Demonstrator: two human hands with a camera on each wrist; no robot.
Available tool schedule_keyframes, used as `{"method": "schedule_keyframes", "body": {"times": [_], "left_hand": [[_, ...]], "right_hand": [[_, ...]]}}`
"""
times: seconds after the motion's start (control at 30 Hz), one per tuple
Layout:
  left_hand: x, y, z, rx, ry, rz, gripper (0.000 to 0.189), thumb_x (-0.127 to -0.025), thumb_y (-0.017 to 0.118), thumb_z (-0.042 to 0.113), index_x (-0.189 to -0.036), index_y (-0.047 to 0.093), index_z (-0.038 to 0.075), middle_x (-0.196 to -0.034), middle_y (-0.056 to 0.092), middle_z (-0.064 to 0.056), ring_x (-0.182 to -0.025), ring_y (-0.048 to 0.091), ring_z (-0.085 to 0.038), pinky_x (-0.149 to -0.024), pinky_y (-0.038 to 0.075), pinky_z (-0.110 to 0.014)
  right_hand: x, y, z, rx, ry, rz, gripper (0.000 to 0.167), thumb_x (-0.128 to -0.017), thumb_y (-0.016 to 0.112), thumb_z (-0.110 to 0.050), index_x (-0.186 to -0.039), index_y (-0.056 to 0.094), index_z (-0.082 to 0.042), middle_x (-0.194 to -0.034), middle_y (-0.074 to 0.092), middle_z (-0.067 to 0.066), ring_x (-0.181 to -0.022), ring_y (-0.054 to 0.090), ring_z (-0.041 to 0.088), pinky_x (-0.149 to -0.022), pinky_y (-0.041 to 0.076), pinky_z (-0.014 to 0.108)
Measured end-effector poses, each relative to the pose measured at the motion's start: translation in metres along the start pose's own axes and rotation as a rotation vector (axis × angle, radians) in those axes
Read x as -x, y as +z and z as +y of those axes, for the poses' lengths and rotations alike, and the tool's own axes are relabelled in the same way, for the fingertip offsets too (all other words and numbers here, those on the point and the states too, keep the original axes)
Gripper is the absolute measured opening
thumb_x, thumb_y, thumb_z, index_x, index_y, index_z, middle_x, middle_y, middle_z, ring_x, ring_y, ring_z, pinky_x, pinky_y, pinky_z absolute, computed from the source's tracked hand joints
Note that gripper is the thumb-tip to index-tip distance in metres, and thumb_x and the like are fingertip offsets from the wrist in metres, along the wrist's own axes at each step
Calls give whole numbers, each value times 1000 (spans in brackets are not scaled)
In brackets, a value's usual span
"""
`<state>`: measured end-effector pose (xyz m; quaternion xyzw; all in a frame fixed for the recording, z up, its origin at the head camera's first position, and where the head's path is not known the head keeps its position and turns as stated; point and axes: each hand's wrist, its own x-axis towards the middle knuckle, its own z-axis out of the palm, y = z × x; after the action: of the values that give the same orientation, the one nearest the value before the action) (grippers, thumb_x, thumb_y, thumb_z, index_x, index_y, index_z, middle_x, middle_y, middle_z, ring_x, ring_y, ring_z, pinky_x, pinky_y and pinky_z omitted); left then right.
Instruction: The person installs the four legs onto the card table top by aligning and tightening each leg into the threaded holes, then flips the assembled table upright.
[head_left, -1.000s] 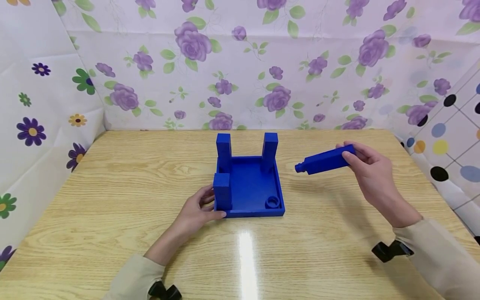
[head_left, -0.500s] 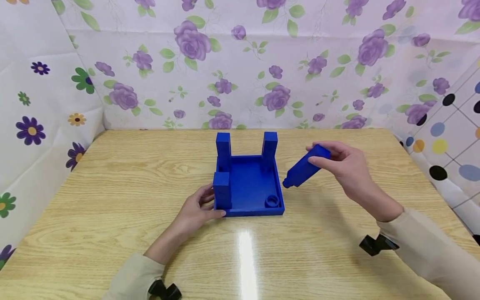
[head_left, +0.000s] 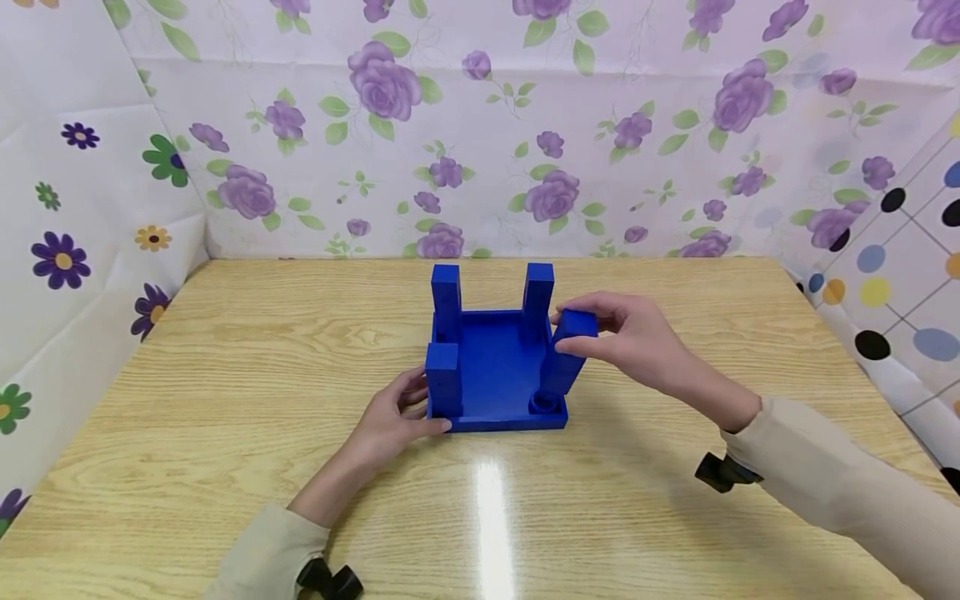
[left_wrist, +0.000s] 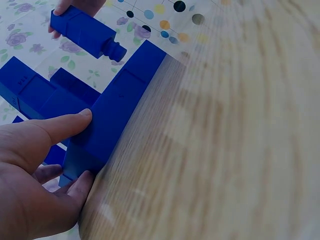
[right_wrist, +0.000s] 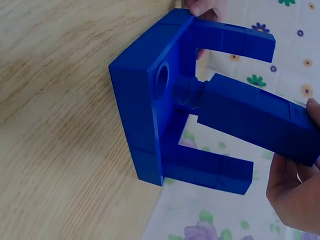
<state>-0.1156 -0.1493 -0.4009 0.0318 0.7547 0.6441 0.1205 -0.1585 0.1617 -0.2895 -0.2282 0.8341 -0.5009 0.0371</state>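
Note:
A blue upturned tabletop (head_left: 498,371) with a low rim lies on the wooden table, with three square legs upright at its corners, including the near-left leg (head_left: 444,387). My left hand (head_left: 386,421) grips the near-left corner, thumb on the front rim and fingers along the side. Between thumb and fingers, my right hand (head_left: 637,346) pinches the top end of a loose blue table leg (head_left: 562,368). Slightly tilted, the leg points its narrow threaded end (right_wrist: 187,92) at the round socket (right_wrist: 157,82) in the near-right corner; a small gap shows in the right wrist view.
The wooden table (head_left: 262,350) extends around the tabletop on all sides. A floral cloth (head_left: 480,150) hangs behind the table's far edge, with patterned cloths at left and right. Dark wrist cameras (head_left: 726,472) sit at both sleeves.
My right hand has moved left with the table leg, turning it from nearly level to nearly upright above the near-right socket. The left hand and tabletop stay put.

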Motion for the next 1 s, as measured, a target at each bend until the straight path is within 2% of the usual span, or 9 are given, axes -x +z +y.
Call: {"method": "schedule_keyframes", "body": {"times": [0.23, 0.43, 0.73, 0.9, 1.0], "left_hand": [[0, 0, 1, 13, -8, -3, 79, -80, 77, 1, -147, 36, 2, -143, 42, -22, -130, 42, -38, -104, 42, -44], [0, 0, 2, 17, -7, -2, 79, -80, 77, 1, -147, 36, 2, -142, 42, -23, -130, 43, -38, -103, 43, -44], [0, -1, 0, 30, 0, -9, 79, -80, 77, 0, -147, 36, 3, -142, 43, -22, -130, 43, -38, -103, 43, -42], [-1, 0, 0, 28, -3, -9, 79, -79, 77, 0, -147, 37, 3, -142, 43, -22, -130, 43, -38, -103, 43, -42], [-1, 0, 0, 29, -6, -8, 79, -79, 78, 0, -147, 37, 3, -142, 43, -22, -130, 43, -37, -103, 43, -42]], "right_hand": [[-6, 9, -2, 66, 16, -70, 38, -82, 79, -18, -117, 69, -7, -108, 69, 0, -92, 65, 17, -67, 54, 27], [-6, 15, 2, 92, -10, -90, 39, -81, 80, -16, -117, 69, -4, -108, 70, 2, -94, 65, 17, -70, 54, 27], [-2, 18, 7, 137, -47, -112, 40, -80, 81, -17, -117, 70, -7, -110, 70, 1, -99, 64, 17, -79, 54, 30], [0, 19, 11, 145, -54, -113, 41, -82, 79, -16, -119, 68, -5, -112, 69, 2, -101, 65, 18, -77, 54, 29], [-1, 18, 12, 154, -56, -123, 41, -83, 78, -17, -121, 67, -5, -113, 69, 2, -101, 65, 18, -80, 54, 32]]}}
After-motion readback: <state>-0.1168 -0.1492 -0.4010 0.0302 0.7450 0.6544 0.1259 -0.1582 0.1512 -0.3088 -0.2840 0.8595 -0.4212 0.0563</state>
